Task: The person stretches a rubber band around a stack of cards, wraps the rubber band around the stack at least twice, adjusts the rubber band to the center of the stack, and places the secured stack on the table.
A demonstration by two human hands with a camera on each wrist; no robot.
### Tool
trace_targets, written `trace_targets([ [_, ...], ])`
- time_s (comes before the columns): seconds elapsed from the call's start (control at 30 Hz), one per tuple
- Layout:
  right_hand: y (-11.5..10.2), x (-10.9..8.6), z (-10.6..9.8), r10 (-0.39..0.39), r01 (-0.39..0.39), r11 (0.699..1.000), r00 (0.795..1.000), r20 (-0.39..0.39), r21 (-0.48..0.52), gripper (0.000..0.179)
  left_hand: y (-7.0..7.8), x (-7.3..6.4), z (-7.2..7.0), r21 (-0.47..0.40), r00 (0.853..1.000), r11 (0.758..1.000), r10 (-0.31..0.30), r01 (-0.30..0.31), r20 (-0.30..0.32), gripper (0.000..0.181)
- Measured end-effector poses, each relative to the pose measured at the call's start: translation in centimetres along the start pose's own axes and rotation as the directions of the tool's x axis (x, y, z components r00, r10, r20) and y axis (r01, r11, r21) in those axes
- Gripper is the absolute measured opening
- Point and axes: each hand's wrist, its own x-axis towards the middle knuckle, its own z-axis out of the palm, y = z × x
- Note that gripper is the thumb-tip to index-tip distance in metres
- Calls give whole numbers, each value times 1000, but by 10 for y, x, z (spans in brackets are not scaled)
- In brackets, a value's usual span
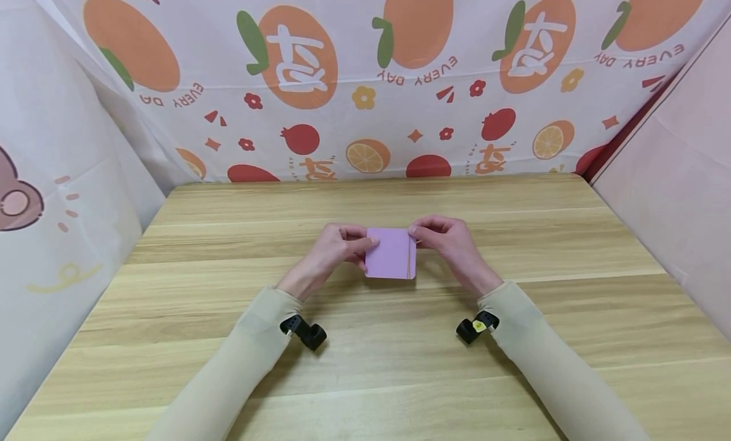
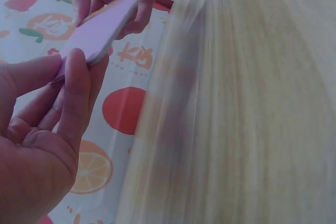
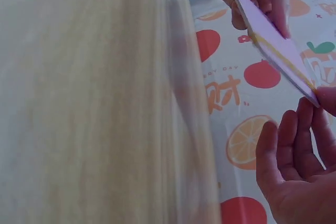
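Observation:
A small square purple notebook (image 1: pixel 388 254) is held up over the table, its cover facing the head camera. A thin tan elastic band (image 1: pixel 408 257) runs down it near the right edge, and looks yellow in the right wrist view (image 3: pixel 283 59). My left hand (image 1: pixel 334 250) grips the left edge, thumb on the cover and fingers behind. With thumb and fingertip, my right hand (image 1: pixel 448 241) pinches the upper right corner beside the band. In the right wrist view, the other fingers (image 3: pixel 286 140) of that hand are spread below the corner.
The wood-grain table (image 1: pixel 365 377) reaches back to a white curtain (image 1: pixel 354 60) printed with fruit. Pale cloth walls (image 1: pixel 63 136) stand at both sides. Each sleeve carries a small black wrist camera, one at the left (image 1: pixel 308 333) and one at the right (image 1: pixel 474 329).

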Motion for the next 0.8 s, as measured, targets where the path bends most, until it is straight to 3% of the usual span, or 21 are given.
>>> trace_targets([
  [0.27, 1, 1, -5, -67, 72, 981, 997, 33, -181, 30, 0, -1, 0, 11, 1000, 1000, 21, -21, 3, 11],
  [0.57, 0, 3, 1, -39, 41, 980, 999, 13, -194, 32, 3, -1, 5, 19, 998, 998, 64, -64, 19, 15],
  [0.7, 0, 3, 2, -20, 21, 982, 1000, 7, -187, 37, 2, -1, 5, 1, 999, 999, 38, -38, 18, 16],
  [0.8, -1, 2, -1, -49, 52, 979, 999, 22, -198, 35, 1, -1, 3, 3, 1000, 1000, 14, -14, 16, 15],
])
